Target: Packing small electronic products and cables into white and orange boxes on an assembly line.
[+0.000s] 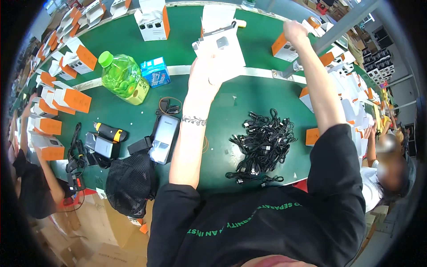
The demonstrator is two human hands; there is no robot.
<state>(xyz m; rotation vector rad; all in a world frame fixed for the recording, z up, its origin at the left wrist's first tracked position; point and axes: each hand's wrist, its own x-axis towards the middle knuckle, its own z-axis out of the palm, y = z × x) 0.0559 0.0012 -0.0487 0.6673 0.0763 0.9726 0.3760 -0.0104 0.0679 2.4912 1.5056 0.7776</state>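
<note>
My left hand reaches forward over the green table, its fingers closed on a white box with a small device printed on it. A thin dark strip lies across the box's upper part, and a raised white flap stands behind it. Strong glare washes out the fingers. Stretched out to the far right, my right hand is closed at the top edge of an orange and white box; its fingertips are hidden. Between my arms lies a tangled pile of black cables.
Left of my left arm are a grey power bank, a black mesh bag, a yellow-black tool, a green bottle and a blue carton. Open orange-white boxes line both sides. A metal post rises right; people work at both sides.
</note>
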